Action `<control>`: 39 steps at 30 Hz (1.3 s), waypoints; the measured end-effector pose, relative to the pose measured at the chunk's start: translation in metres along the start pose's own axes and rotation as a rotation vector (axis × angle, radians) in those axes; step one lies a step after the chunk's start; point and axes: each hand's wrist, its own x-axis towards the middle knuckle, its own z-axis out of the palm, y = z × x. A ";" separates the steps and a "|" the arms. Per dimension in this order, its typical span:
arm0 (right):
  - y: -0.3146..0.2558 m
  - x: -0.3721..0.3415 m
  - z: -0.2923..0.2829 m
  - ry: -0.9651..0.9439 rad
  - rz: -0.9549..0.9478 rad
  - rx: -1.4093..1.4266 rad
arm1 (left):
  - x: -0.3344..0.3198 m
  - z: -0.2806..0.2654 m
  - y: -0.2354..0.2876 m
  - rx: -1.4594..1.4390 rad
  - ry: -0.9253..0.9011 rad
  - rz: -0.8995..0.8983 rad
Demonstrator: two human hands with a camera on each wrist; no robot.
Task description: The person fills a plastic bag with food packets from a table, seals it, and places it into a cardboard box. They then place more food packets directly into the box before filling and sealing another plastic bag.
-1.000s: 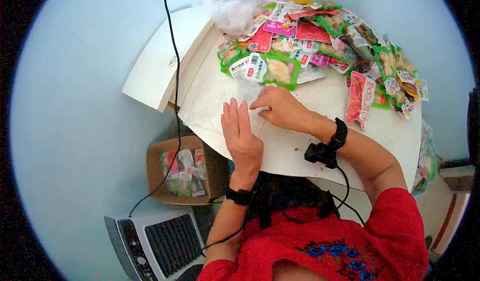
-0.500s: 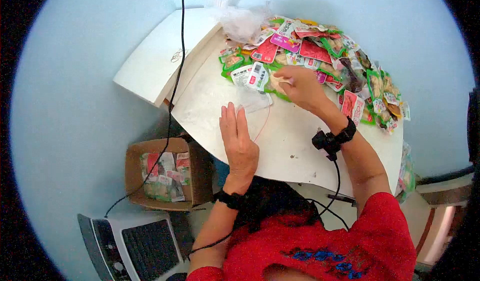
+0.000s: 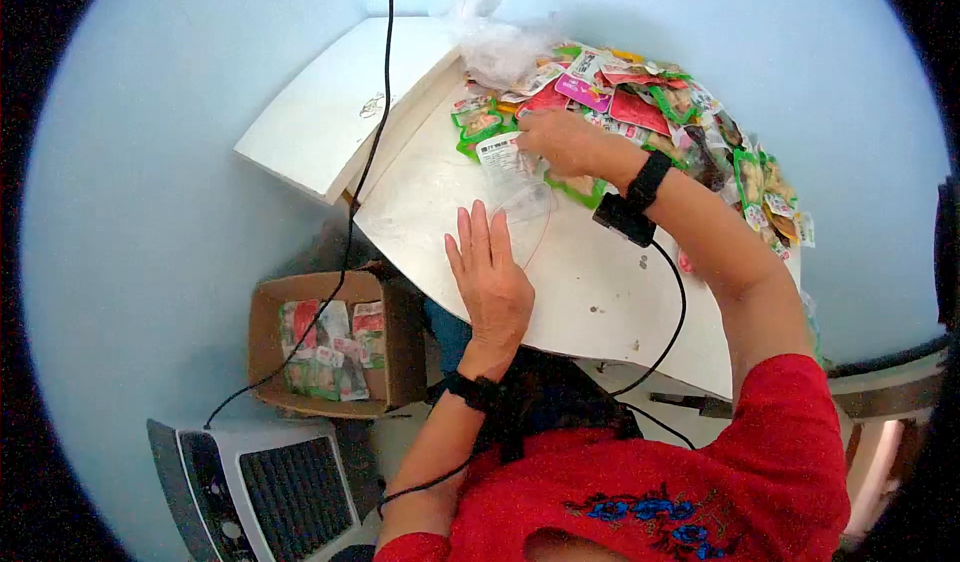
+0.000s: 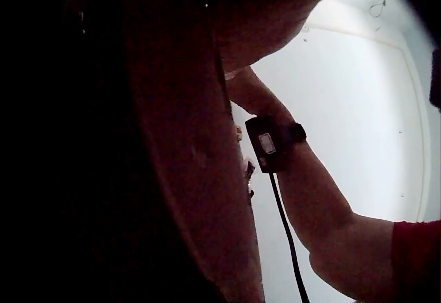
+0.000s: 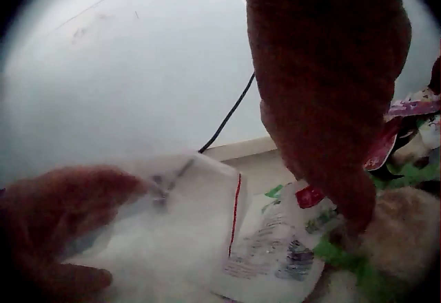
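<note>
My left hand (image 3: 495,287) lies with straight fingers on the white table (image 3: 600,292), fingertips at the near edge of a clear plastic bag (image 3: 522,202). In the right wrist view the bag carries a red line (image 5: 236,210) along one side. My right hand (image 3: 570,145) reaches over to the near side of the packet pile, fingers bent down at a green-edged food packet (image 3: 580,192) with a white label. The right wrist view has its fingertips on that packet beside a red logo (image 5: 310,196). A white printed packet (image 3: 500,150) lies just left of it.
A heap of sealed food packets (image 3: 640,112) covers the table's far side, with crumpled clear plastic (image 3: 505,57) at its left. A raised white panel (image 3: 320,112) borders the table. Packets sit in a cardboard box (image 3: 270,347) below. A black cable (image 3: 372,162) hangs across the view.
My right hand has left the bag beside the left hand, moved forward onto the green-edged packet, then shifted left towards its label end. The left hand stays by the bag, fingers straight.
</note>
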 end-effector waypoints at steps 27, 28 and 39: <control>-0.109 -0.160 -0.029 0.480 0.588 1.804 | -0.003 -0.003 -0.002 -0.268 -0.038 -0.014; -0.114 -0.155 -0.026 0.503 0.603 1.822 | -0.003 -0.003 -0.002 -0.271 -0.032 -0.007; -0.146 -0.093 0.002 0.461 0.522 2.193 | -0.003 -0.002 -0.001 -0.282 -0.045 0.069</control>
